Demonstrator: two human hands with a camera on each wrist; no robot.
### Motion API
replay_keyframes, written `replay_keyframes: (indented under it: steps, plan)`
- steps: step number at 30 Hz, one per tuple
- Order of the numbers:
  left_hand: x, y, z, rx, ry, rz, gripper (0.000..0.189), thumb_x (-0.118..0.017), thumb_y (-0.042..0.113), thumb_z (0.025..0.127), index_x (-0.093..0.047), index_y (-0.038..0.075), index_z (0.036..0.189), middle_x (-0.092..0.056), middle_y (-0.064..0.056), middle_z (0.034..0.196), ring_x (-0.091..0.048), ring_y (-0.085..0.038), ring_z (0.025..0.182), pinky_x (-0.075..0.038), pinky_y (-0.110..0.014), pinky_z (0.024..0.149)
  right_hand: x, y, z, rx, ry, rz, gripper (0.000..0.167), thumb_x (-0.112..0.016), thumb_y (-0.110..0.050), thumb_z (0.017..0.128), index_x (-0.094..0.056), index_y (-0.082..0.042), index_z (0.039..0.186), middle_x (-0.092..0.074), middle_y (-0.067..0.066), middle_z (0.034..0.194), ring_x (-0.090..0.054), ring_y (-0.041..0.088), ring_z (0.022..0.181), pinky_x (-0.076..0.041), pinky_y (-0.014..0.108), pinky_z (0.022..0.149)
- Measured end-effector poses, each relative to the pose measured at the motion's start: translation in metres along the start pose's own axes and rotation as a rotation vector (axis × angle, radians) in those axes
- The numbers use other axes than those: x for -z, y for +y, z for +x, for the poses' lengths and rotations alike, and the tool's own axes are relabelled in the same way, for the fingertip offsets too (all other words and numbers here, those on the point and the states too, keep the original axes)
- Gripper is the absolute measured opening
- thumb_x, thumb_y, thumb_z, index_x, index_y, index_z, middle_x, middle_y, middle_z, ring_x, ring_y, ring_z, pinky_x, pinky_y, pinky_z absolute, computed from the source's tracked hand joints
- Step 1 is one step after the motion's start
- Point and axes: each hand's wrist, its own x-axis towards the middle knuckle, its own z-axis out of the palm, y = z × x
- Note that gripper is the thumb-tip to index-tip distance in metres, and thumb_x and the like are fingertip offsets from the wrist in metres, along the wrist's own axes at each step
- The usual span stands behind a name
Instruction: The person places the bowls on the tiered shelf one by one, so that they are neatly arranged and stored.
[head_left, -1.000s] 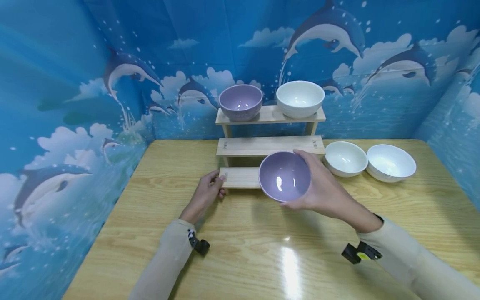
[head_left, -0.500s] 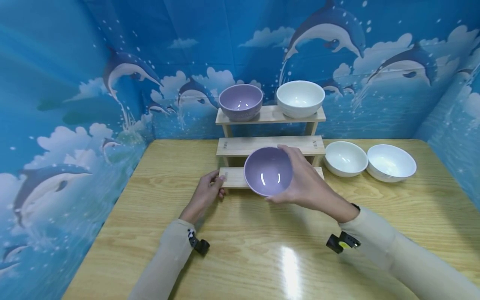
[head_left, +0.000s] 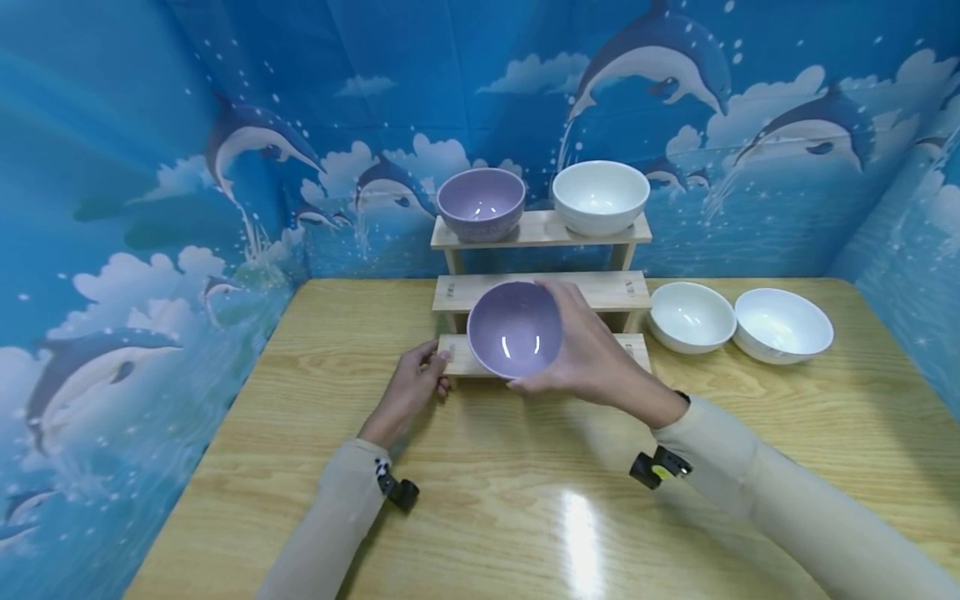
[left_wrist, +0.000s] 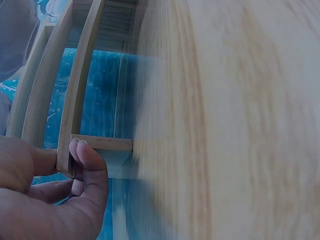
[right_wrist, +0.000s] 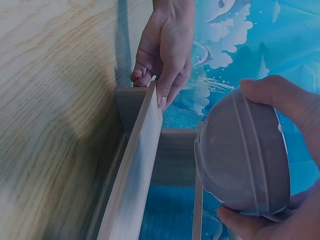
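My right hand (head_left: 588,354) grips a purple bowl (head_left: 514,330) by its right side, thumb and fingers spread around it. The bowl's inside faces the head camera, and it hangs in front of the lower steps of a three-tier wooden rack (head_left: 611,291). In the right wrist view the bowl's outer wall and foot (right_wrist: 240,155) show, apart from the lowest board. At the rack's left end my left hand (head_left: 411,385) pinches the end of the lowest board; the left wrist view shows thumb and fingertips around that board end (left_wrist: 65,162).
On the top step stand another purple bowl (head_left: 481,205) at left and a white bowl (head_left: 601,198) at right. Two more white bowls, one nearer the rack (head_left: 692,318) and one farther right (head_left: 782,326), sit on the wooden table (head_left: 480,508). A dolphin-print backdrop (head_left: 420,75) encloses the table.
My right hand has carried the purple bowl leftward and slightly up in the head view, from the lowest step's right half toward its left half. My left hand stays on the board end.
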Motion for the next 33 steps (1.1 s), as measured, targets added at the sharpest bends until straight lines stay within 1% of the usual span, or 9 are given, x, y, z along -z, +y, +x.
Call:
replay_keyframes:
  steps: [6,12,18,25,33]
  plan:
    - [-0.001,0.0,-0.001,-0.002,0.005,0.002,0.049,-0.051,0.015,0.108,-0.039,-0.002,0.152,-0.053,-0.018,0.112,-0.057,-0.015,0.073,-0.057,-0.022,0.061,-0.003,-0.001,0.007,0.009,0.007,-0.015,0.13,-0.1,-0.037,0.053,-0.028,-0.004,0.156,-0.038,0.019,0.151,-0.046,0.035,0.132,-0.047,0.059,0.105]
    - [-0.001,0.0,0.0,-0.002,0.01,0.026,0.05,-0.05,0.016,0.108,-0.038,-0.002,0.153,-0.054,-0.018,0.113,-0.058,-0.016,0.074,-0.057,-0.022,0.062,-0.006,-0.002,0.014,0.02,0.017,-0.007,0.131,-0.1,-0.036,0.053,-0.028,-0.001,0.156,-0.039,0.02,0.149,-0.047,0.036,0.13,-0.047,0.057,0.105]
    - [-0.001,0.001,-0.001,-0.002,0.009,0.037,0.049,-0.05,0.015,0.108,-0.04,-0.001,0.152,-0.054,-0.017,0.111,-0.058,-0.015,0.074,-0.056,-0.022,0.061,-0.01,-0.002,0.021,0.023,0.018,0.015,0.13,-0.1,-0.033,0.054,-0.027,-0.001,0.157,-0.039,0.02,0.149,-0.046,0.034,0.131,-0.046,0.054,0.107]
    - [0.0,0.002,-0.001,0.013,-0.006,0.037,0.048,-0.05,0.018,0.108,-0.041,0.003,0.152,-0.054,-0.015,0.111,-0.058,-0.016,0.076,-0.056,-0.022,0.064,-0.015,0.001,0.03,0.003,0.021,0.004,0.131,-0.1,-0.037,0.054,-0.026,-0.003,0.158,-0.038,0.018,0.15,-0.046,0.033,0.13,-0.047,0.054,0.107]
    - [0.0,0.001,-0.001,-0.013,-0.013,0.039,0.044,-0.049,0.017,0.108,-0.045,0.002,0.15,-0.054,-0.015,0.106,-0.057,-0.016,0.074,-0.055,-0.022,0.062,-0.022,0.005,0.039,0.001,0.047,0.014,0.131,-0.101,-0.033,0.054,-0.027,0.0,0.157,-0.038,0.021,0.149,-0.046,0.035,0.13,-0.046,0.053,0.108]
